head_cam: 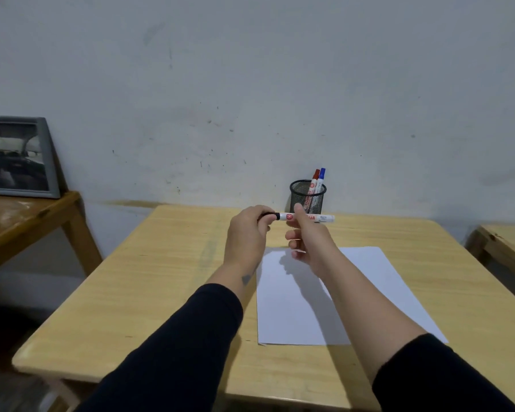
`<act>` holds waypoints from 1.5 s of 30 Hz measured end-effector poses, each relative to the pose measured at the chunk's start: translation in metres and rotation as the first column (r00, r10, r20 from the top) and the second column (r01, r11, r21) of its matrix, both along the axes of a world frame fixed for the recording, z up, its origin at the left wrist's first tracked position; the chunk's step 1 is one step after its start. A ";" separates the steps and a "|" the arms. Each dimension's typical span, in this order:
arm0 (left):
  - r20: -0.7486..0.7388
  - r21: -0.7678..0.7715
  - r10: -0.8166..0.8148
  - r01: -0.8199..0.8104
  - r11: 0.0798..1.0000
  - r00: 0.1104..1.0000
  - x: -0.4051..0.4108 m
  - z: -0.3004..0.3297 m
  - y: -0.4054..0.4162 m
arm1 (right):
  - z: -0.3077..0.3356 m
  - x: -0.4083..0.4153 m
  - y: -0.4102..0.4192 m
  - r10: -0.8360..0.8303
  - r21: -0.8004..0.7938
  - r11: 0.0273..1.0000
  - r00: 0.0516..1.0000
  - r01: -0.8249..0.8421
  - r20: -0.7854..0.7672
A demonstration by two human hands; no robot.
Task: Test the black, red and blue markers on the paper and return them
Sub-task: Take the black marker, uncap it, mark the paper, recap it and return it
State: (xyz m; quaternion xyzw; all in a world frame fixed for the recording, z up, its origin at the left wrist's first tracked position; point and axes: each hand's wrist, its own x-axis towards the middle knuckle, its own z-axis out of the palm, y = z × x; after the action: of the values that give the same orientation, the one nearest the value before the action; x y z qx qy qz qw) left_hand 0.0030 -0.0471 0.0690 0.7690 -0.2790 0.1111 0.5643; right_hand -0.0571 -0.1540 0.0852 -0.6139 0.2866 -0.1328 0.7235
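Observation:
I hold the black marker (289,217) level above the table, in front of the black mesh pen cup (307,197). My left hand (247,233) grips its black cap end. My right hand (305,236) pinches its white barrel, whose far end sticks out to the right. The red marker (313,182) and the blue marker (321,178) stand capped in the cup by the wall. A blank white sheet of paper (309,310) lies on the table beneath my right forearm.
The light wooden table (149,292) ends at the wall behind the cup. A second wooden table with a framed picture (15,157) stands at the left. Another table's corner (506,242) shows at the right edge.

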 end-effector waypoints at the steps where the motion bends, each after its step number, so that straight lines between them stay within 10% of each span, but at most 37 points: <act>1: -0.006 0.001 -0.003 0.003 1.000 1.000 -0.001 -0.003 0.000 | 0.000 0.004 -0.001 -0.003 0.085 0.996 1.000 0.004 -0.007; 14: -0.358 0.055 0.116 -0.103 0.993 0.926 0.024 -0.022 0.018 | -0.028 0.037 -0.022 -0.143 -0.017 0.989 0.978 0.147 0.149; 19: -0.256 0.522 0.178 -0.019 0.852 0.950 0.048 -0.032 0.028 | -0.041 0.041 -0.021 -0.037 -0.182 0.982 0.993 0.057 0.114; 24: -0.271 0.585 0.152 0.037 0.810 0.951 0.049 -0.037 0.018 | -0.053 0.052 -0.005 -0.031 -0.233 0.970 0.989 0.065 0.145; 29: 0.048 0.801 0.149 -0.127 0.585 0.988 0.043 -0.065 0.032 | -0.052 0.062 0.001 -0.003 -0.023 1.000 0.970 0.009 0.242; 45: 0.038 0.829 0.117 -0.097 0.550 0.992 0.046 -0.075 0.035 | -0.074 0.074 0.003 -0.046 -0.473 0.878 0.996 0.076 0.076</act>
State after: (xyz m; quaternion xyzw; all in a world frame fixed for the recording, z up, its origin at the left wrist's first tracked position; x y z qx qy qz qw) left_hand 0.0495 -0.0120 -0.0056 0.9606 -0.2449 -0.0075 0.1314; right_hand 0.0171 -0.1514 0.0112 -0.7588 0.2417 -0.2408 0.5548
